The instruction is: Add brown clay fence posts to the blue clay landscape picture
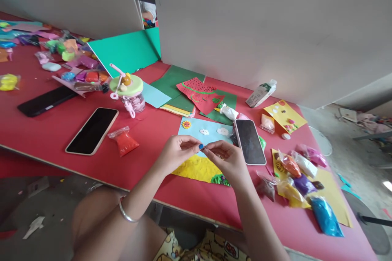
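My left hand (179,151) is closed in a pinch, a small blue piece of clay (201,146) showing at its fingertips. My right hand (228,159) meets it there, thumb and finger pinched together; whatever lies between them is too small to make out. Both hands are above a picture sheet whose upper part is light blue paper (196,125). On that sheet are an orange and yellow sun (186,124), white clouds (224,131), a yellow clay ground (196,169) and a green clay patch (219,179). My hands hide its middle.
A phone (251,142) lies just right of my right hand. Left are another phone (92,131), a red clay bag (124,142) and a lidded jar (136,102). Several clay bags, including a blue one (327,216), lie right. A carton (261,94) lies behind.
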`<state>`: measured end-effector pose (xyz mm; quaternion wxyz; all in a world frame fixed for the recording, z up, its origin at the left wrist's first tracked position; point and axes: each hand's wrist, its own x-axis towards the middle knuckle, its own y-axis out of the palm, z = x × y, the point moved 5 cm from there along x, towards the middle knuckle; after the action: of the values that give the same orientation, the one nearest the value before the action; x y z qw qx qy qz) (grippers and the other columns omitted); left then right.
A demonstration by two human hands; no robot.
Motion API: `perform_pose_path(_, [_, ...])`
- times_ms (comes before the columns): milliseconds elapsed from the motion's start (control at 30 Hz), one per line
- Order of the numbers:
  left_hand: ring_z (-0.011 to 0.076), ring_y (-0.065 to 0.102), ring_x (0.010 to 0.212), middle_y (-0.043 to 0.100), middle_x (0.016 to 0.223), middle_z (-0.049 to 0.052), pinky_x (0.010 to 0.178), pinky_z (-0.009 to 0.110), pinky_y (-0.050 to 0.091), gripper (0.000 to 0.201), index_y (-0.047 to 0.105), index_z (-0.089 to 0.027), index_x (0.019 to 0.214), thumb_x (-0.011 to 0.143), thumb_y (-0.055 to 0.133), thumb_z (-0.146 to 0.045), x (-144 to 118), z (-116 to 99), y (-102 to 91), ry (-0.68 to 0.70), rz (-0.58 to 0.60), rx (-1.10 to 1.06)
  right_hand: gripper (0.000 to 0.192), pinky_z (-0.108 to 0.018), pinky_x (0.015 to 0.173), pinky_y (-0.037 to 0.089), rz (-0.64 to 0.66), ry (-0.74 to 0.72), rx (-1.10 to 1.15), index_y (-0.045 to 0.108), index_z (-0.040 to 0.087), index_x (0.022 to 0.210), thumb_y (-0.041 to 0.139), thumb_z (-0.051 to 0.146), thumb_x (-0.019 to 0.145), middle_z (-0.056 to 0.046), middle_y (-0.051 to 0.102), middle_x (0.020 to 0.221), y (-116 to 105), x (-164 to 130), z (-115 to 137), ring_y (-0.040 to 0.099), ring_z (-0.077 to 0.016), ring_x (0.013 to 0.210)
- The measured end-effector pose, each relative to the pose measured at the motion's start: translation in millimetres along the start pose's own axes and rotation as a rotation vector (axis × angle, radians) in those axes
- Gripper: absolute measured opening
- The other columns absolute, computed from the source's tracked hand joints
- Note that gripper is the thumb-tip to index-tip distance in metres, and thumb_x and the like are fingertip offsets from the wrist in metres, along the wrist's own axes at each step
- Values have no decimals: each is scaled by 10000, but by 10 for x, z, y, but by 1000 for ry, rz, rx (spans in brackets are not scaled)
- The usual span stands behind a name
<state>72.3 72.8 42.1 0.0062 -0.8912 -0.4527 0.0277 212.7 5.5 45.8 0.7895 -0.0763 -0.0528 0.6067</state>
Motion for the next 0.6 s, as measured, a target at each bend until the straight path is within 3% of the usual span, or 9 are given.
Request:
perform_pose_path(200, [207, 703, 876, 749, 894, 88, 815, 299, 567, 298, 737, -141, 865, 692, 767, -383, -26, 30, 1, -41, -2, -82, 296, -318, 711, 580, -38, 1, 115, 639, 194, 759, 799, 415, 643, -32, 689, 742, 20, 63, -34, 685, -176, 716])
perform_pose_path(433, [200, 703, 782, 741, 826, 89, 728, 298, 586, 292, 736, -133, 891, 760, 716, -394, -56, -51, -33, 47, -133, -77, 336, -323, 757, 570, 114, 163, 325, 708, 189, 822, 763, 491, 684, -48, 728, 773, 118, 129, -79, 698, -183, 777])
perform_pose_path(500, [182, 693, 781, 736, 843, 77, 689, 272, 580, 228, 736, -158, 918, 817, 661, -348, -87, -119, -40, 126, -186, 40, 354, -320, 756, 571, 149, 234, 400, 716, 191, 805, 794, 493, 638, -39, 729, 751, 164, 166, -102, 701, -174, 747])
perform_pose_path(600, [168, 668, 846, 727, 921, 68, 700, 266, 570, 191, 727, -209, 982, 874, 571, -237, -150, -257, -13, 363, -268, 321, 352, -313, 751, 576, 148, 276, 482, 718, 206, 737, 858, 455, 532, -5, 722, 715, 189, 243, -127, 688, -147, 686])
